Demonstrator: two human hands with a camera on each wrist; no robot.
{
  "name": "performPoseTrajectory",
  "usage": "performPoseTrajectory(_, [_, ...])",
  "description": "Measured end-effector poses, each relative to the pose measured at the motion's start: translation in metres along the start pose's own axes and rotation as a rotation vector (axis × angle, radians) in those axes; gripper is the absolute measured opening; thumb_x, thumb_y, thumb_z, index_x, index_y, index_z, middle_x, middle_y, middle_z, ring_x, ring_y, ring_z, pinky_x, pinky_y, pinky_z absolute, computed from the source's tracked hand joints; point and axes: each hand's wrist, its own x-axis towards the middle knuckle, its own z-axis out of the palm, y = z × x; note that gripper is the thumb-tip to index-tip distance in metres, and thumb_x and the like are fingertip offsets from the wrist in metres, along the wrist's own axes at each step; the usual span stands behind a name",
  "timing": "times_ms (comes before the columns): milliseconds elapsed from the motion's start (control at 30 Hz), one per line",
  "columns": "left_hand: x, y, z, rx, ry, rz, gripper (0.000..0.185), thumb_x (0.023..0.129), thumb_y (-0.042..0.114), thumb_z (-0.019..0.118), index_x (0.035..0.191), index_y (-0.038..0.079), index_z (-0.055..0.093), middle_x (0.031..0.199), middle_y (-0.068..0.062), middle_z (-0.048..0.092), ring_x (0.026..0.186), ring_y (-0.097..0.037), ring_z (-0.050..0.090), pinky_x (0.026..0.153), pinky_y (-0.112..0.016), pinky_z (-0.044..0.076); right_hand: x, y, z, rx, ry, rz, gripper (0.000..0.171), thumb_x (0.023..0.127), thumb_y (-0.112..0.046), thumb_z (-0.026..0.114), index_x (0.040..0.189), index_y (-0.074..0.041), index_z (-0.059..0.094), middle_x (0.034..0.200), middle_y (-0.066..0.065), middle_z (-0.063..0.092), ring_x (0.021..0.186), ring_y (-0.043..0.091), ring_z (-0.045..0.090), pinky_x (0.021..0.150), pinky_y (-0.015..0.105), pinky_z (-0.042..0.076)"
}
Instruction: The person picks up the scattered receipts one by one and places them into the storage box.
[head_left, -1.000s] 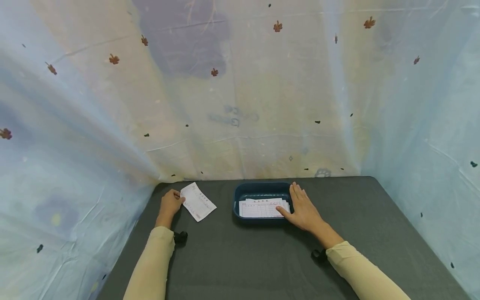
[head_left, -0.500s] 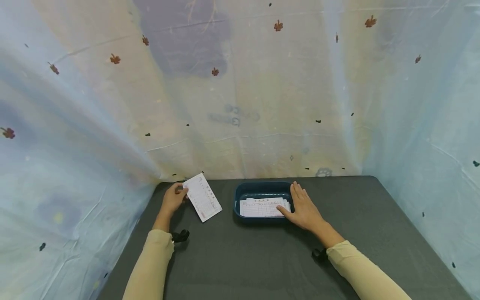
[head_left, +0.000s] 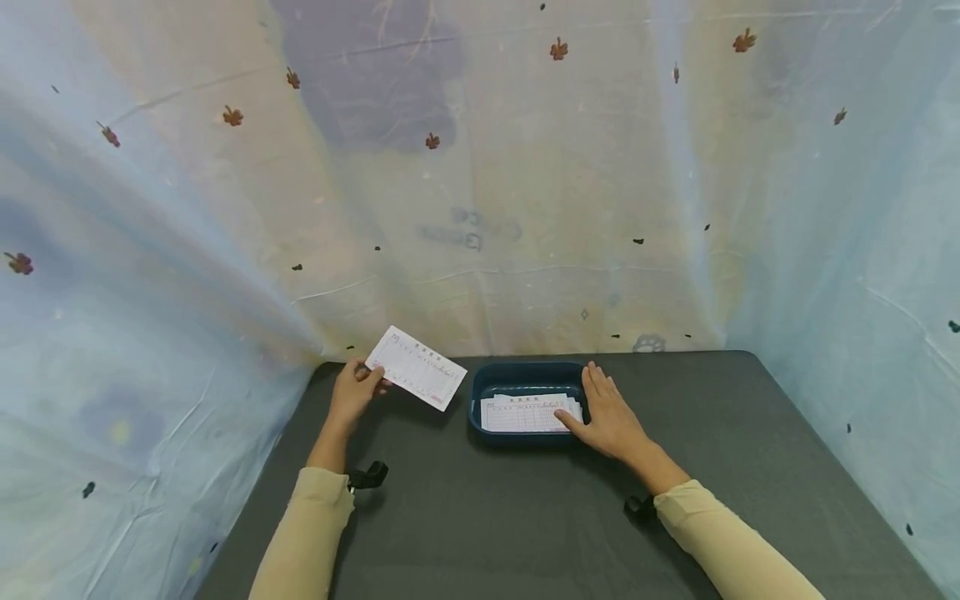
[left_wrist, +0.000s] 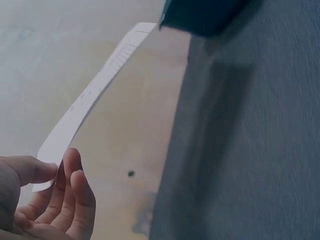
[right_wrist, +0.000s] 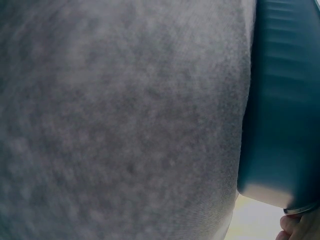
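My left hand pinches the corner of a white printed paper form between thumb and fingers, above the back left of the table. In the left wrist view the form slants up from the thumb, seen nearly edge-on. A dark blue rectangular plastic tray stands to the form's right, holding a stack of similar forms. At the tray's right end rests my right hand, fingers straight along the rim, thumb reaching over the stack. Only some fingertips show beside the tray in the right wrist view.
A dark grey cloth-covered table lies under everything. Patterned curtains hang behind it and at both sides, close to its back edge. A black strap piece sticks out at the left wrist, another at the right.
My left hand has lifted the form from the table and moved slightly right. The form has turned, so its far end now points toward the tray. My right hand stays in place.
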Motion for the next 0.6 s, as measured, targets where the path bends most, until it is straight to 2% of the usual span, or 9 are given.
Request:
performPoseTrajectory(133, [-0.006, 0.010, 0.011, -0.031, -0.020, 0.006, 0.043, 0.110, 0.007, 0.060, 0.147, -0.011, 0.046, 0.113, -0.025, 0.072, 0.091, -0.024, 0.076, 0.087, -0.037, 0.065, 0.000, 0.000, -0.001, 0.000, -0.004, 0.003, 0.110, 0.101, -0.066, 0.061, 0.167, 0.010, 0.018, 0.176, 0.028, 0.015, 0.164, 0.044, 0.015, 0.132, 0.059, 0.014])
performPoseTrajectory(200, [-0.010, 0.015, 0.018, -0.043, -0.032, 0.005, 0.042, 0.109, 0.005, 0.060, 0.146, -0.010, 0.046, 0.114, -0.025, 0.071, 0.091, -0.023, 0.076, 0.088, -0.039, 0.064, 0.000, 0.000, -0.002, 0.002, -0.005, 0.003, 0.110, 0.101, -0.066, 0.061, 0.167, 0.011, 0.017, 0.176, 0.028, 0.014, 0.164, 0.045, 0.015, 0.132, 0.059, 0.014])
performPoseTrajectory(433, [-0.019, 0.024, 0.042, -0.088, -0.078, 0.009, 0.040, 0.108, 0.000, 0.060, 0.144, -0.008, 0.046, 0.119, -0.028, 0.067, 0.096, -0.030, 0.076, 0.079, -0.024, 0.062, 0.000, 0.000, -0.001, 0.003, 0.000, -0.001, 0.110, 0.101, -0.065, 0.062, 0.167, 0.011, 0.019, 0.176, 0.028, 0.015, 0.164, 0.045, 0.015, 0.132, 0.059, 0.014])
performPoseTrajectory(600, [-0.023, 0.028, 0.056, -0.086, -0.118, 0.033, 0.042, 0.107, -0.001, 0.061, 0.145, -0.010, 0.045, 0.123, -0.031, 0.066, 0.095, -0.032, 0.077, 0.077, -0.022, 0.062, 0.001, 0.000, 0.000, 0.007, 0.007, -0.009, 0.110, 0.101, -0.067, 0.061, 0.166, 0.012, 0.020, 0.175, 0.029, 0.015, 0.163, 0.046, 0.016, 0.131, 0.061, 0.016])
